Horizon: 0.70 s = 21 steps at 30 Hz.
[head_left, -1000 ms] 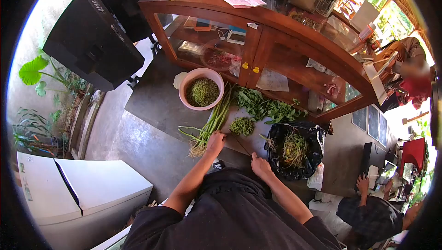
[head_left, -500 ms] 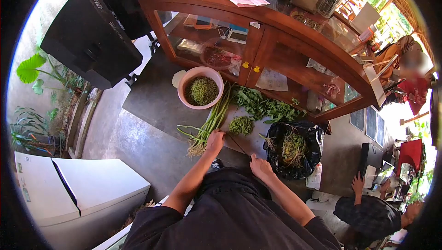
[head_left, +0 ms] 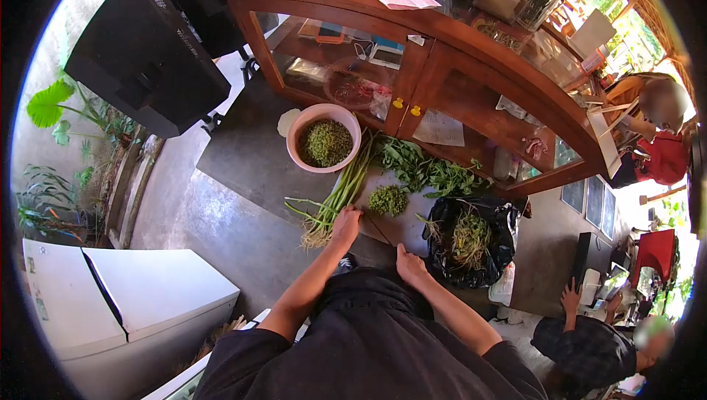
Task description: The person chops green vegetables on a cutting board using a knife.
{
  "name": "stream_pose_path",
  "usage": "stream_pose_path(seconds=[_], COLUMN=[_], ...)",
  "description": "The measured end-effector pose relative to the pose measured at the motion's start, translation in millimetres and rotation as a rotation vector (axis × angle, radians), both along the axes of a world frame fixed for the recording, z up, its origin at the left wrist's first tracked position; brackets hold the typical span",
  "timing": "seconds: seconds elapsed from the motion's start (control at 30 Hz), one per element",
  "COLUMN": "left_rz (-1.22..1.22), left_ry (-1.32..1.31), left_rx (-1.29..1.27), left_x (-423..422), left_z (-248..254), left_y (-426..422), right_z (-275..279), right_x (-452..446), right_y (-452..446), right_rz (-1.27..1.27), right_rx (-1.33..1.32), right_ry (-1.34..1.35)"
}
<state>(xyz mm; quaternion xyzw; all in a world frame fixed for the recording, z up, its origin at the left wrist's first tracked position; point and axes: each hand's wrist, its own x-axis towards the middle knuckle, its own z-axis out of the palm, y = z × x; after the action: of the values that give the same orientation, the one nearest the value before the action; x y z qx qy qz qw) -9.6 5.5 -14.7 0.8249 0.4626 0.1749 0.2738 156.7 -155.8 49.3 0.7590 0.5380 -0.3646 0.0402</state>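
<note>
My left hand [head_left: 347,225] is closed at the right edge of a bunch of long green stems [head_left: 346,186], gripping some of them. Its fingers hide most of what they hold. Pale roots [head_left: 317,236] show at the bunch's lower end. My right hand [head_left: 411,262] is wrapped round the handle of a knife, whose thin dark blade [head_left: 379,231] slants up and left towards my left fingers. Just above the blade lies a heap of chopped greens [head_left: 388,200]. Leafy greens [head_left: 431,168] spread behind it. A pink bowl [head_left: 293,151] of chopped greens stands beyond the stems.
A black plastic bag [head_left: 508,242] with rooty scraps stands at my right. The wooden glass-door cabinet [head_left: 416,76] borders the far side. A white fridge [head_left: 162,289] is at lower left. Another person [head_left: 589,348] works at lower right, and one more [head_left: 655,142] sits farther back.
My right hand and the knife handle have shifted slightly left and up. My left hand stays nearly in place. The whole view has moved a little.
</note>
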Motion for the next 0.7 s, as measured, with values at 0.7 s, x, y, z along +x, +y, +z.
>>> stream_pose_path(seconds=[0.7], left_rz=[0.055], left_ry=[0.032], left_rx=[0.017], left_x=[1], left_z=[5], left_y=[0], right_z=[-6], right_x=[6], right_y=[-9], right_rz=[0.017], right_rx=[-0.009], right_ry=[0.026])
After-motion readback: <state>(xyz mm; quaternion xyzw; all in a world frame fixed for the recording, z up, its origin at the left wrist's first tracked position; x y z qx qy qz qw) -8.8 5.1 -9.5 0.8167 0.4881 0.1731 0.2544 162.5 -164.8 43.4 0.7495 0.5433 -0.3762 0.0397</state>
